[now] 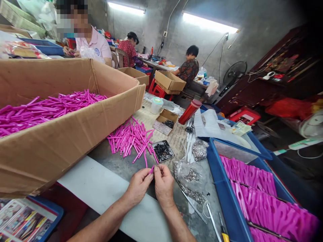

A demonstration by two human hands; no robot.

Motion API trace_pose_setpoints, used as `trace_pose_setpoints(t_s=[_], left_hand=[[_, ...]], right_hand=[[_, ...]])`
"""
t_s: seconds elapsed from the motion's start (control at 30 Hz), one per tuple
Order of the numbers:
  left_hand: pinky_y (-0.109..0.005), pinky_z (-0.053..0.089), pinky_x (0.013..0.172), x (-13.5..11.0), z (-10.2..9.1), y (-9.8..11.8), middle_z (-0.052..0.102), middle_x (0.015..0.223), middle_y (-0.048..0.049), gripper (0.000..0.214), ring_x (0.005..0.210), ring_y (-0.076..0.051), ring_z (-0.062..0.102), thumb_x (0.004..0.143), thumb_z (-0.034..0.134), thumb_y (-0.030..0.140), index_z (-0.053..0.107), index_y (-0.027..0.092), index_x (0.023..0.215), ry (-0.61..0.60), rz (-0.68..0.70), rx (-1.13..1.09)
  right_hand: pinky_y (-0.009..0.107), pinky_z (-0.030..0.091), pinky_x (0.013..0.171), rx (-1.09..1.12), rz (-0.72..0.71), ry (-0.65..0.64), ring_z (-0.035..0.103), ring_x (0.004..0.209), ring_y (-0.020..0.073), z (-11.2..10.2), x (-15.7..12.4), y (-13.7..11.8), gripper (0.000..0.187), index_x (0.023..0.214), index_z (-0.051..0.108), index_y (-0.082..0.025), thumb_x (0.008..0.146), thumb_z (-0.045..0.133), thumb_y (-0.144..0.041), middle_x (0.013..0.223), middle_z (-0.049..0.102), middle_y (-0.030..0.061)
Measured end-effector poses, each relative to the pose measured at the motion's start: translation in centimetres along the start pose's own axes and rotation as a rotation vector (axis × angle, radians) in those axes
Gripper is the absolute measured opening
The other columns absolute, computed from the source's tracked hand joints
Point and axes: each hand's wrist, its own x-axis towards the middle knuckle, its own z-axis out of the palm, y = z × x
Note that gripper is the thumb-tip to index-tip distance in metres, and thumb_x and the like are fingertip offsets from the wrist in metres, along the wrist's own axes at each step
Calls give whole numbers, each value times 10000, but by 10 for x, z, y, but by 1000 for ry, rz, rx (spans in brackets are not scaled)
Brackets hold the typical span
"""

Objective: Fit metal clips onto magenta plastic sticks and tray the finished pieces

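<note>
Near the table's front edge, my left hand [139, 185] pinches a small magenta plastic strip [151, 169] between thumb and fingers. Close against it, my right hand [164, 184] has its thumb and fingertips pressed together at the strip's end; whatever they pinch is too small to make out. Just beyond the hands lies a loose pile of magenta strips [130, 137]. Right of the pile, a square tray [172, 155] holds small black parts [161, 150]. A small cardboard box [161, 127] with more black parts stands behind that tray.
A large cardboard box [75, 134] of magenta strips fills the left. At right, a blue crate [219, 178] holds rows of magenta pieces. Bags of small metal parts [200, 150], tweezers [194, 206], a yellow-handled tool [224, 233] and a red flask [189, 111] lie about. Several co-workers sit beyond.
</note>
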Motion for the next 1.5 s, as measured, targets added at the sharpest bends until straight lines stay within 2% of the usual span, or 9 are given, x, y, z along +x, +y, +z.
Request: trace_pose_setpoints(t_s=[0.23, 0.4, 0.57, 0.73, 0.83, 0.9, 1.13, 1.37, 1.5], left_hand=[[-185, 214, 389, 0, -1, -4, 309, 479, 61, 255, 419, -66, 267, 773, 437, 347, 460, 145, 619, -40, -26, -64], [-173, 179, 360, 1, 0, -5, 269, 471, 80, 274, 395, -50, 230, 761, 441, 397, 444, 142, 661, -70, -97, -165], [-172, 156, 352, 2, 0, -4, 261, 470, 88, 318, 382, -40, 214, 722, 473, 452, 450, 138, 680, -73, -148, -218], [-173, 139, 349, 3, 0, -3, 264, 483, 87, 377, 377, -31, 204, 672, 500, 514, 415, 149, 630, -66, -191, -252], [-172, 133, 349, 4, 1, -4, 266, 495, 86, 404, 377, -27, 203, 640, 519, 538, 427, 144, 637, -59, -208, -256], [-171, 131, 350, 4, 1, -4, 268, 502, 85, 419, 377, -27, 203, 621, 532, 545, 455, 136, 672, -54, -219, -256], [-172, 137, 354, 6, 0, -4, 251, 478, 89, 464, 378, -38, 209, 595, 552, 547, 518, 116, 764, -54, -244, -228], [-172, 153, 360, 7, -1, -6, 271, 484, 82, 502, 386, -48, 228, 596, 555, 537, 545, 103, 848, -45, -256, -201], [-167, 152, 363, 8, -2, -7, 269, 480, 82, 517, 395, -49, 226, 600, 557, 535, 551, 96, 872, -51, -256, -202]], right_hand=[[219, 356, 520, 54, -46, -39, 440, 545, 122, -2, 3, 2, 223, 687, 478, -168, 784, 386, -347, 585, 474, -14], [224, 372, 543, 28, -95, -77, 466, 585, 128, -17, 1, 5, 217, 759, 511, -159, 789, 393, -339, 629, 510, -2], [247, 403, 593, -65, -149, -8, 515, 639, 148, -52, 2, 11, 222, 826, 541, -150, 774, 426, -332, 695, 570, 27], [276, 411, 649, -327, -198, 103, 543, 711, 178, -99, 20, 19, 259, 846, 563, -145, 767, 414, -341, 770, 603, 61], [284, 398, 692, -578, -205, 58, 546, 776, 192, -120, 34, 23, 252, 827, 578, -148, 767, 382, -293, 819, 610, 76], [279, 391, 695, -742, -169, -21, 549, 788, 193, -128, 41, 25, 253, 812, 587, -149, 766, 358, -246, 823, 614, 78], [232, 357, 611, -1108, -46, -349, 573, 766, 178, -126, 54, 22, 253, 745, 617, -161, 758, 365, -172, 786, 641, 78], [240, 327, 526, -1152, 28, -395, 594, 698, 207, -118, 59, 27, 225, 737, 643, -134, 704, 425, -179, 762, 653, 131], [231, 329, 531, -1154, 46, -415, 592, 696, 198, -117, 61, 29, 228, 746, 648, -137, 690, 429, -165, 762, 655, 124]])
